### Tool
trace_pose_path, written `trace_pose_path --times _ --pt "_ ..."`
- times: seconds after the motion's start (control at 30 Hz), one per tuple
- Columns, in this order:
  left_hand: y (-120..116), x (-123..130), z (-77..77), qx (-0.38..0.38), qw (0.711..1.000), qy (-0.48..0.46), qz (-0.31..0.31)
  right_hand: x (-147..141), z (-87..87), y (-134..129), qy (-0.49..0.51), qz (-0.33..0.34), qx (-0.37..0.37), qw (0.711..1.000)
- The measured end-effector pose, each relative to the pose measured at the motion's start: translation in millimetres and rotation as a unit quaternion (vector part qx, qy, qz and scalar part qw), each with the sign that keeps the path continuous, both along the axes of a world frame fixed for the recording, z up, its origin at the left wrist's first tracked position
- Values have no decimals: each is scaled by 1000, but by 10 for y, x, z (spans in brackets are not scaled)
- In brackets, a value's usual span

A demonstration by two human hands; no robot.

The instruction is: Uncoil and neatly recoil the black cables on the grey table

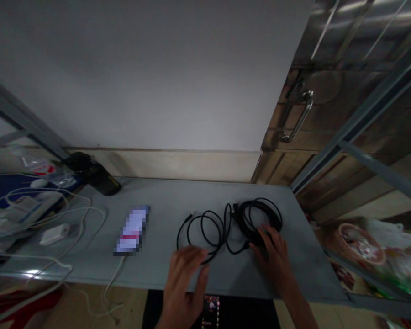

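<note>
A black cable lies on the grey table (157, 196). Its right part is a thick coil (260, 212), and thinner loose loops (205, 228) spread to the left of it, with a small plug at the far left end. My right hand (274, 256) is at the near edge of the thick coil, fingers apart, its fingertips over the strands. Near the lower side of the loose loops is my left hand (188, 283), its thumb and fingers apart, with the fingertips close to the cable. Whether those fingertips touch the cable is hard to tell.
A phone with a lit, blurred screen (132, 230) lies left of the loops. Further left are a white adapter (55, 234), white cables, a black bottle (97, 176) and a clear bottle (41, 167). Metal posts flank the table; a basket (359, 244) stands at the right.
</note>
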State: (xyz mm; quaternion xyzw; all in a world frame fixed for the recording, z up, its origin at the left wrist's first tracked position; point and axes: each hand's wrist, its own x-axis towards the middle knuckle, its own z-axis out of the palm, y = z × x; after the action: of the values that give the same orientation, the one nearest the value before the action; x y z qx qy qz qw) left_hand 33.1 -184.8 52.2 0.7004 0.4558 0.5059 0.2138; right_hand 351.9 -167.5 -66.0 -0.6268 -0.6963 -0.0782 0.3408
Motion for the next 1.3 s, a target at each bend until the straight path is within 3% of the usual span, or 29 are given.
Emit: trace_pose_path --times 0.1,0.2,0.3,0.4,0.5,0.6,0.87,1.0,1.13,1.3 --pt "16 372 139 4 977 100 -189 -39 -74 -5 -13 27 -11 999" --pt "239 612 160 -35 953 154 -260 -46 -57 -8 -8 34 -10 999" --pt "553 582 -25 -59 960 183 -204 -31 -30 -4 -10 30 -17 999" --pt "762 273 -343 -74 964 212 -143 -25 -35 -3 -9 22 -22 999" --pt "779 -142 -623 -88 967 218 -96 -25 -58 -5 -5 17 -23 1000" --pt "689 -459 -783 -92 972 209 -60 -21 -69 -1 -2 14 -20 1000" --pt "627 -672 -942 -77 972 214 -64 -18 -59 5 7 11 -21 1000" --pt "680 -625 -1005 -42 971 229 -57 -10 -53 4 0 9 -13 1000" --pt "718 -502 -1062 -9 973 229 -7 -5 -37 2 5 11 -6 1000" --pt "697 -430 -981 62 968 245 -4 5 -17 -5 35 28 -5 999"
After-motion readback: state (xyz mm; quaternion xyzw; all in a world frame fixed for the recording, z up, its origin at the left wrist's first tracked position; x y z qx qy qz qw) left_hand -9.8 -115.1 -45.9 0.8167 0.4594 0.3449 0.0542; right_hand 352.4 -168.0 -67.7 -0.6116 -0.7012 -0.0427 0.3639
